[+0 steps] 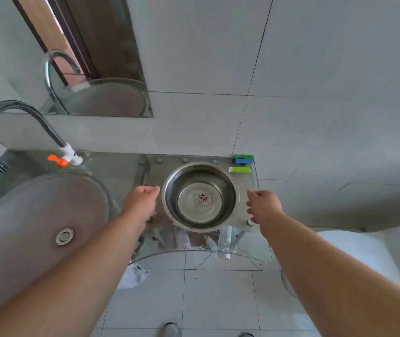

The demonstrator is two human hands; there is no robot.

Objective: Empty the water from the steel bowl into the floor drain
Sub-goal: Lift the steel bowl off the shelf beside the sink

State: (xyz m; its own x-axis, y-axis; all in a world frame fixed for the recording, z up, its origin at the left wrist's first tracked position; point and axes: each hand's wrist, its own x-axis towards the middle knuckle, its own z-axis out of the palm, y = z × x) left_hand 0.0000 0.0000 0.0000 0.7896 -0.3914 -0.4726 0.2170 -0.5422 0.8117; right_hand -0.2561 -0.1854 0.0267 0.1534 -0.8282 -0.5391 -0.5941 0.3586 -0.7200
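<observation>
The round steel bowl (200,197) with a red mark on its bottom sits upright at the centre of the frame on the glass tabletop (126,166), mouth facing up at me; being round, it has no long axis. My left hand (143,203) reaches in just left of its rim, fingers (150,189) curled loosely, grasping nothing. My right hand (264,206) hovers just right of the rim, fingers (251,203) bent and spread, also empty. Both forearms stretch up from the lower corners.
</observation>
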